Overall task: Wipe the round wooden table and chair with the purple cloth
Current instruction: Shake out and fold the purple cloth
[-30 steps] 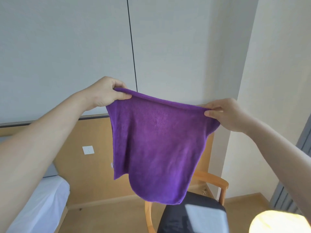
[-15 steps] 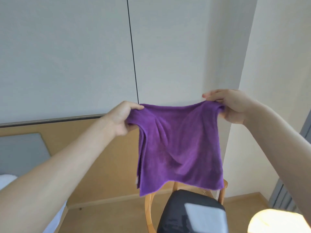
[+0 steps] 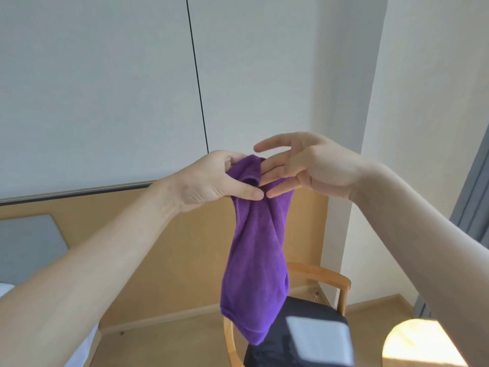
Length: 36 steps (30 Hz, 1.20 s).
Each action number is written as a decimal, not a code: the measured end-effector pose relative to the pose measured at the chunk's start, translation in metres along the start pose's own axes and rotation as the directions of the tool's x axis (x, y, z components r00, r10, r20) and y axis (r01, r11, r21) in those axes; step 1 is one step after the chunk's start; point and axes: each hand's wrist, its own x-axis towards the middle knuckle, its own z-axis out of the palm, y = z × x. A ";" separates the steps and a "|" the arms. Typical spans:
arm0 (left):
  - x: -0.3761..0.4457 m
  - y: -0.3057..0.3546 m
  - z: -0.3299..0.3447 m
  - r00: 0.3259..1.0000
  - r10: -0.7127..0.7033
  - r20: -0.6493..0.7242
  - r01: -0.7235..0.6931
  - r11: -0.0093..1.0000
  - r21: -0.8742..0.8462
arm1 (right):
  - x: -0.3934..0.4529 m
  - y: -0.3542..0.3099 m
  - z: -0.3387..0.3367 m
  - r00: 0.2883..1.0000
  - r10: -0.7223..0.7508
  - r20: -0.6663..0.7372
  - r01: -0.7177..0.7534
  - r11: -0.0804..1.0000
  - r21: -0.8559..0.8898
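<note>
The left hand [image 3: 211,181] grips the gathered top of the purple cloth [image 3: 255,263], thumb and fingers curled round the bunched fabric. The right hand [image 3: 304,165] meets it from the other side with straight, spread fingers touching the cloth's top, not curled about it. The cloth hangs down from them in a narrow folded drape, held in the air. Below and behind it stands the wooden chair [image 3: 341,282] with a dark seat, and the sunlit edge of the round table [image 3: 418,345] shows at lower right. Beyond is a wooden wall panel [image 3: 185,247].
</note>
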 end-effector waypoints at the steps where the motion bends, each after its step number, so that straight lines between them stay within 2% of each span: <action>1: 0.000 0.000 -0.002 1.000 0.023 -0.006 -0.023 1.000 0.015 | 0.000 0.002 -0.001 0.999 -0.039 -0.026 0.039 0.999 -0.009; 3: -0.002 0.000 -0.006 0.999 0.024 0.021 -0.023 0.999 -0.039 | -0.001 0.008 -0.011 0.976 -0.150 -0.156 0.133 0.984 -0.116; 5: -0.003 -0.002 -0.009 0.999 0.018 0.046 -0.012 0.991 -0.134 | -0.002 0.018 -0.030 0.946 -0.198 -0.256 0.135 0.961 -0.243; 6: -0.003 -0.003 -0.009 0.999 0.018 0.051 -0.010 0.985 -0.170 | -0.003 0.022 -0.036 0.965 -0.148 -0.217 0.081 0.954 -0.289; 8: -0.002 -0.001 -0.007 0.997 0.027 0.073 -0.011 0.978 -0.209 | -0.003 0.037 -0.036 0.999 0.028 -0.025 -0.035 0.946 -0.323; 9: 0.000 0.000 -0.008 0.996 0.029 0.088 -0.010 0.978 -0.210 | -0.002 0.045 -0.035 0.997 0.073 0.025 -0.062 0.951 -0.304; 10: 0.002 0.001 -0.011 0.995 0.022 0.095 -0.003 0.980 -0.198 | 0.000 0.050 -0.035 0.997 0.070 0.016 -0.064 0.966 -0.251; 13: 0.005 0.004 -0.026 0.994 -0.046 0.095 0.061 0.985 -0.163 | -0.001 0.046 -0.043 0.990 -0.043 -0.136 0.038 0.999 -0.036; 16: 0.004 0.013 -0.046 0.984 -0.100 0.147 0.130 0.969 -0.211 | -0.003 0.031 -0.049 0.970 -0.131 -0.206 0.129 0.991 -0.023; 18: 0.006 0.015 -0.058 0.991 -0.034 0.128 0.073 0.945 -0.320 | 0.001 0.022 -0.041 0.955 -0.184 -0.234 0.189 0.982 0.000; 21: 0.006 -0.002 -0.044 0.993 0.058 -0.102 -0.109 0.776 -0.621 | 0.009 0.009 -0.027 0.923 -0.246 -0.296 0.281 0.956 0.084; 23: 0.004 -0.035 -0.012 0.988 0.017 -0.154 -0.129 0.643 -0.755 | 0.015 0.003 -0.022 0.913 -0.235 -0.333 0.289 0.950 0.121; 24: 0.002 -0.051 0.005 0.994 -0.020 -0.111 -0.076 0.606 -0.792 | 0.018 0.002 -0.021 0.912 -0.222 -0.344 0.280 0.951 0.130; 27: -0.008 -0.079 0.042 0.984 -0.048 0.173 0.171 0.534 -0.828 | 0.027 0.002 -0.023 0.911 -0.191 -0.365 0.256 0.957 0.137; 29: -0.008 -0.082 0.047 0.970 0.004 0.242 0.189 0.612 -0.768 | 0.031 0.006 -0.026 0.903 -0.154 -0.401 0.224 0.965 0.135; 31: -0.003 -0.079 0.046 0.982 -0.035 0.184 0.151 0.729 -0.668 | 0.036 0.010 -0.034 0.884 -0.093 -0.458 0.190 0.967 0.171; 32: 0.001 -0.076 0.045 0.988 -0.066 0.137 0.139 0.752 -0.644 | 0.037 0.012 -0.038 0.875 -0.067 -0.480 0.189 0.959 0.211; 34: 0.008 -0.072 0.041 0.994 -0.099 0.037 0.098 0.742 -0.663 | 0.036 0.021 -0.045 0.896 -0.040 -0.442 0.196 0.929 0.314; 36: 0.015 -0.070 0.036 0.993 -0.108 -0.054 0.039 0.712 -0.701 | 0.028 0.044 -0.043 0.944 0.022 -0.328 0.081 0.951 0.297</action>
